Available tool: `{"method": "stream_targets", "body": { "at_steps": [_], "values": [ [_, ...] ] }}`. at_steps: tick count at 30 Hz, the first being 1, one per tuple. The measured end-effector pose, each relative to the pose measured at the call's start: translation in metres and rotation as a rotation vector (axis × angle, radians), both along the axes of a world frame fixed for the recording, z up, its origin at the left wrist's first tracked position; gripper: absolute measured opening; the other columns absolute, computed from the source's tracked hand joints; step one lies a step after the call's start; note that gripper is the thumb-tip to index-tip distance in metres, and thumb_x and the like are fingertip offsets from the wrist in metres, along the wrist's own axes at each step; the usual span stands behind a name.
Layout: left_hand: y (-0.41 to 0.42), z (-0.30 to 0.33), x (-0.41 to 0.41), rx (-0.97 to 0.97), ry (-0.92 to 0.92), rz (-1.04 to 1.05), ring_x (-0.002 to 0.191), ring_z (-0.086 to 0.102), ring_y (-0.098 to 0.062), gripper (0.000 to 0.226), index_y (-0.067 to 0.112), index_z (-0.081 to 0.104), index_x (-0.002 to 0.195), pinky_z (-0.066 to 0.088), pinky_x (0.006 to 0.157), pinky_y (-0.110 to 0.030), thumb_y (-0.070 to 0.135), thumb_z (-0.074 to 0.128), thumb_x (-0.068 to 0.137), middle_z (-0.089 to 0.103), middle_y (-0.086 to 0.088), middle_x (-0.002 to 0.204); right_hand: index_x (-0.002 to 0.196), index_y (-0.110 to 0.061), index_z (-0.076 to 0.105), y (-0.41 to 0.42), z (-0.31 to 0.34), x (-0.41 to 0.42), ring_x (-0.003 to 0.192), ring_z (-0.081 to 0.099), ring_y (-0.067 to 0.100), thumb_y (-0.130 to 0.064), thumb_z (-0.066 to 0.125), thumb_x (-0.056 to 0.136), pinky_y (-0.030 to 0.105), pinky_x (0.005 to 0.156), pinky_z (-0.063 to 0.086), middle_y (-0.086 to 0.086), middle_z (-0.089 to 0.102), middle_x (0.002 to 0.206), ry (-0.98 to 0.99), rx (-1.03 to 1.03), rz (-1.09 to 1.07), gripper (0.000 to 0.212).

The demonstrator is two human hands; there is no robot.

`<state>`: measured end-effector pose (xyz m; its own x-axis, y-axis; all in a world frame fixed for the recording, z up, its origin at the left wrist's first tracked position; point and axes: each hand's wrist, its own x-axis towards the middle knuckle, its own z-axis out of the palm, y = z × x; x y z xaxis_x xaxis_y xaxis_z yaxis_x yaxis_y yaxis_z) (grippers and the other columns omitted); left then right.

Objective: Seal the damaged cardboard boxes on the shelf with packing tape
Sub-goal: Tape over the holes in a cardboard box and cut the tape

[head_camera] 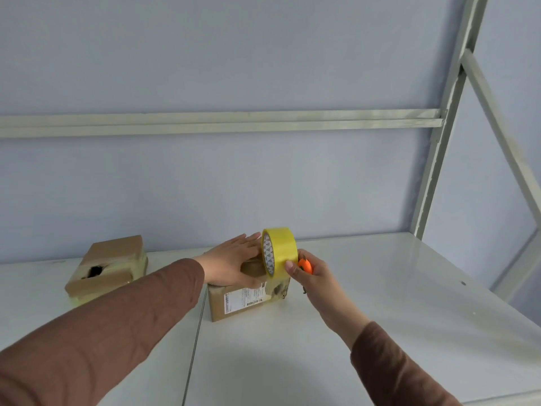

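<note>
Here the fingers (288, 264) of the right hand (314, 276) curl around the yellow roll of packing tape (279, 249), thumb pressed on its outer face, and the same hand also holds a small orange cutter (306, 265) tucked against the palm. The roll stands on edge above the right end of the near box's top. The left hand (231, 263) lies flat, fingers straight and together, pressing down on the top of the small brown cardboard box with a shipping label (243, 303).

That box sits on the white shelf (380, 303), near its middle. A second brown cardboard box with a dark torn hole in its top (106, 268) rests well apart to the left, close to the blue wall; yellowish tape seems to wrap its edges already, while the hole is uncovered.

By my reading, taping of the near box is in hand: the flat hand looks to be smoothing or anchoring a strip while the roll pays out. Next would come drawing the tape over the far edge, then cutting it free, which calls for shifting grip to bring the cutter to bear.

The label carries a barcode and rows of print, too small to read. The roll's inner core shows repeated triangular marks, not legible.
</note>
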<state>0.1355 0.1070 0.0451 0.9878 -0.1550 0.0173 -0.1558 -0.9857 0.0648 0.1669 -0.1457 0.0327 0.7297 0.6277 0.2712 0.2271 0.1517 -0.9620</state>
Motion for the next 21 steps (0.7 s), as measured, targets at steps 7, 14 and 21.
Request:
{"method": "stream_targets", "body": {
  "at_steps": [7,14,21],
  "values": [
    [0.011,-0.002,0.008,-0.149,0.137,0.038,0.158,-0.01,-0.01,0.064,0.064,0.014,0.153,-0.005,0.129,-0.041,0.047,0.051,0.104,-0.002,0.004,0.172,0.074,-0.02,0.053,-0.009,-0.041,-0.037,0.06,0.039,0.015,-0.03,0.064,0.1,0.03,0.056,0.032,-0.004,0.043,0.065,0.1,-0.227,-0.152,0.03],
    [0.001,-0.001,0.001,0.008,0.143,0.143,0.159,0.003,-0.021,0.068,0.076,0.002,0.145,0.011,0.126,-0.047,0.067,0.049,0.097,-0.001,0.0,0.173,0.068,-0.027,0.046,-0.016,-0.053,-0.038,0.064,0.037,0.017,-0.036,0.068,0.096,0.031,0.057,0.025,-0.001,0.04,0.07,0.18,-0.281,-0.186,0.037],
    [-0.008,0.025,0.009,-0.65,0.416,0.094,0.118,0.06,0.009,0.062,0.046,0.032,0.157,0.041,0.089,-0.001,0.033,0.06,0.104,0.055,0.016,0.148,0.093,-0.002,0.067,-0.038,-0.005,-0.026,0.08,0.056,0.021,-0.051,0.079,0.081,0.038,0.077,0.037,0.008,0.064,0.084,0.278,-0.075,-0.041,0.052]
  ]
}}
